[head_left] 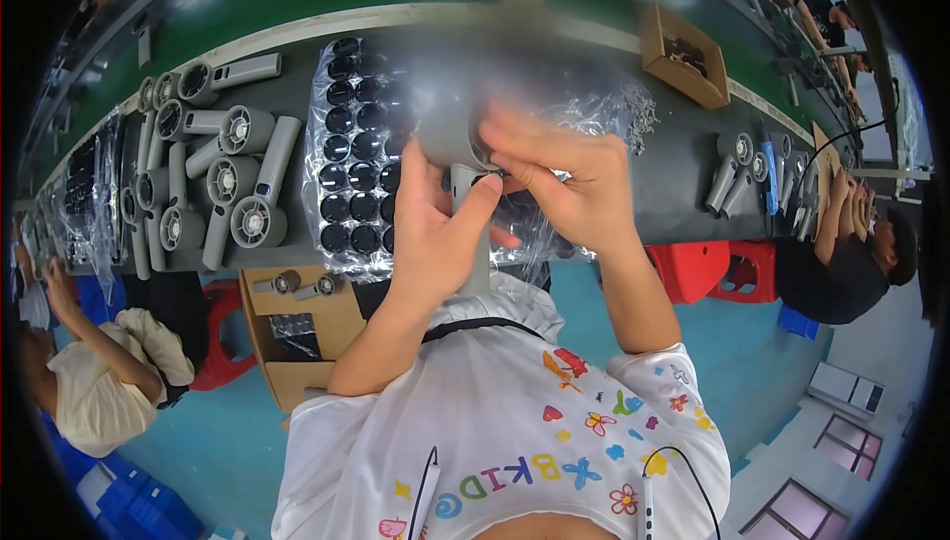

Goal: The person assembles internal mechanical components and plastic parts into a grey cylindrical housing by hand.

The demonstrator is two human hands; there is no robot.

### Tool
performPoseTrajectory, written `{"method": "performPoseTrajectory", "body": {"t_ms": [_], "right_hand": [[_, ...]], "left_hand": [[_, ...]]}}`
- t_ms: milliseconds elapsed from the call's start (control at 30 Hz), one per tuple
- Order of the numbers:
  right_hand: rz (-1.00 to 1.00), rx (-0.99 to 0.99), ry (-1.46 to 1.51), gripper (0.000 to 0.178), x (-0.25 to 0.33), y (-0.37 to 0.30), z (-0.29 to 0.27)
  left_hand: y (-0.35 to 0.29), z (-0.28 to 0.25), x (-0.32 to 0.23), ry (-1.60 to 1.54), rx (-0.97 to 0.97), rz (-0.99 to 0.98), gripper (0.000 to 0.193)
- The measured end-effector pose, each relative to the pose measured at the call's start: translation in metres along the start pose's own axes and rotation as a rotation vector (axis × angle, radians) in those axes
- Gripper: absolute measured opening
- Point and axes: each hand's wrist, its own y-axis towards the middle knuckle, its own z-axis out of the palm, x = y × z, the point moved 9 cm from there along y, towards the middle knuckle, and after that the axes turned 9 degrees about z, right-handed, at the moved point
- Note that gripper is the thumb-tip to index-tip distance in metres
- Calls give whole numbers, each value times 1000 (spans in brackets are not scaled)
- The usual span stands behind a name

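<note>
A grey handheld fan [477, 268] stands in front of my chest, its round head blurred at the top and its handle pointing down toward me. My left hand [430, 233] is wrapped around it where head and handle meet, thumb on the near side. At the right rim of the head, my right hand [579, 184] has its fingers pinched together; whatever is between them is hidden. Beside my left hand lies a clear plastic tray [315, 194] with rows of round black caps [336, 149].
Several finished-looking grey fans [233, 179] lie at the left. More fans [732, 174] lie at the right, near a cardboard box [717, 90] and small loose parts [638, 114]. An open carton [297, 317] and red stools [688, 271] stand below the bench. Co-workers sit on both sides.
</note>
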Motion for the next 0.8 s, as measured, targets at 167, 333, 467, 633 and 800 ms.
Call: {"method": "performPoseTrajectory", "body": {"t_ms": [167,333,467,633,800], "right_hand": [[-35,-7,-91,27,10,-2,1],[29,-91,134,29,1,-2,-7],[-101,-76,-136,34,28,-8,-3],[-213,-102,-320,47,45,-18,3],[-265,-129,-384,45,59,-28,-1]], "left_hand": [[0,1,-3,5,-6,5,60],[3,7,-14,33,2,53,61],[-2,6,-16,81,-14,73,62],[4,-1,-15,166,43,206,61],[1,3,-23,-65,7,159,55]]}}
